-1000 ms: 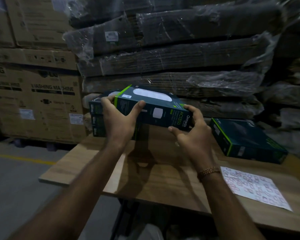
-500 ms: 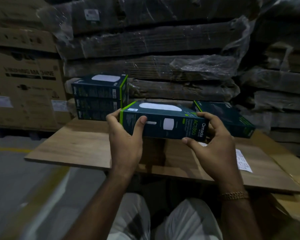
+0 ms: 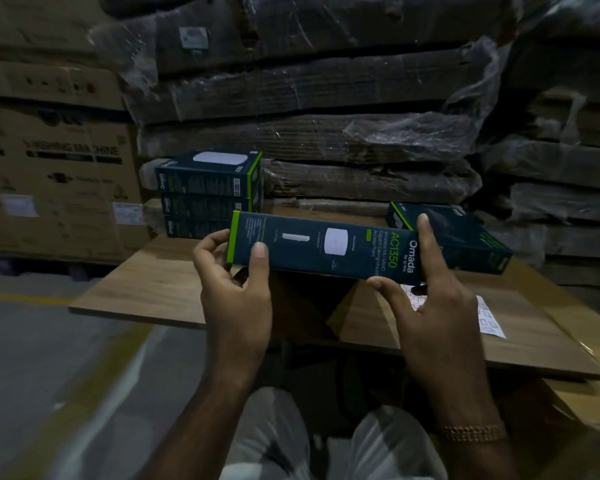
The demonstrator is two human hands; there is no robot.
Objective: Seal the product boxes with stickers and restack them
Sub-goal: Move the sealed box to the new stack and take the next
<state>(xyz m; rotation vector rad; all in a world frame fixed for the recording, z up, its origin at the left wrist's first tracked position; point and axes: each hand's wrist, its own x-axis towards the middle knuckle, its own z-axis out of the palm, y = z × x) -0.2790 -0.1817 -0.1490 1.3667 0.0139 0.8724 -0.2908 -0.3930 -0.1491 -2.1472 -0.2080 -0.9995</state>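
Both hands, left hand (image 3: 234,292) and right hand (image 3: 430,306), grip the product box (image 3: 326,249) by its ends above the desk's (image 3: 146,289) near edge, side panel facing up, likely for sealing.

The held box (image 3: 326,249) hides most of the left hand's (image 3: 234,292) fingers behind its green end, and the right hand's (image 3: 430,306) palm side is turned away. Behind the held box, the lowest box of the stack (image 3: 208,192) is partly covered. Just below its right end, the sticker sheet (image 3: 489,317) shows only a strip past the right hand, its print too small to read. Left of the stack, the carton's (image 3: 56,174) lettering is blurred.
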